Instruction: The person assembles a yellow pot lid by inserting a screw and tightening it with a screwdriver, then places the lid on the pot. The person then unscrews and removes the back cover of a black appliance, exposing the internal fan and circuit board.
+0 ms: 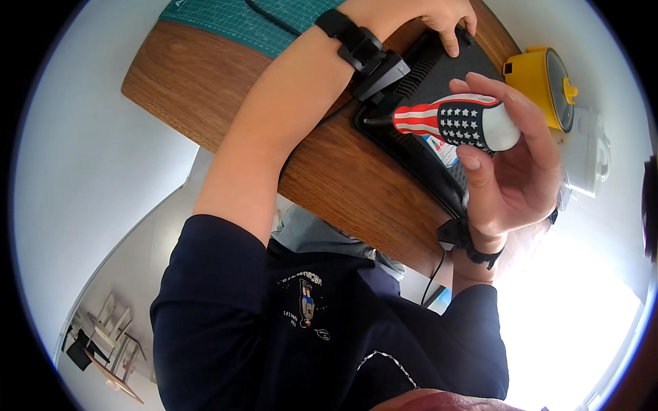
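- A screwdriver is held in the right hand, raised above a flat black case; it is tilted slightly, with its dark, slim shaft pointed to the left.
- Its bulging handle is patterned like a flag: red and white stripes are seen toward the shaft, rows of white stars on a dark band, and a smooth whitish rounded end.
- The handle is pinched near that end between the right thumb and the curled fingers.
- The left hand is laid at the far edge of the case, its thumb stretched over the top; whether the edge is gripped cannot be told.
- The case is marked by ribbed slots and rests on a wood-grain table.
- A white, blue and red label is partly covered by the handle; its print is too small to be read.
- White lettering and a small cartoon figure are printed on the dark shirt.
- A white mark is borne by the green cutting mat.
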